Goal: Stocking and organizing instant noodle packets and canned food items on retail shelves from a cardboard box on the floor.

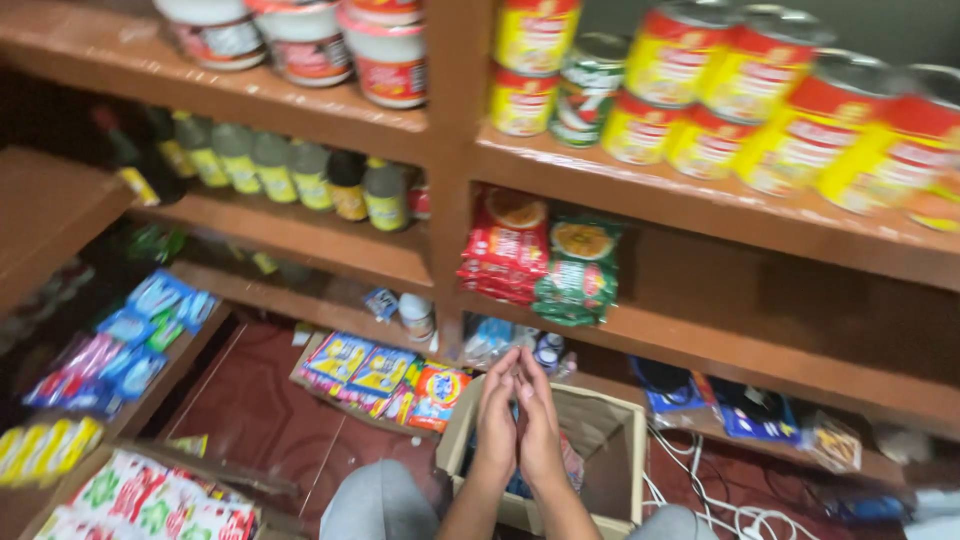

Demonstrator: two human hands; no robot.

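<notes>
Both hands are nearest the camera, pressed palm to palm: the left hand and the right hand are together with fingers pointing up and away, and whether anything lies between them cannot be told. They hover over an open cardboard box on the red floor, between the person's grey knees. Just left of the box lies a row of bright packets. White cables trail on the right. Farther off stand wooden shelves: red and green pouches stacked behind the hands, yellow-and-red cans above at right, bottles at left and jars above them.
</notes>
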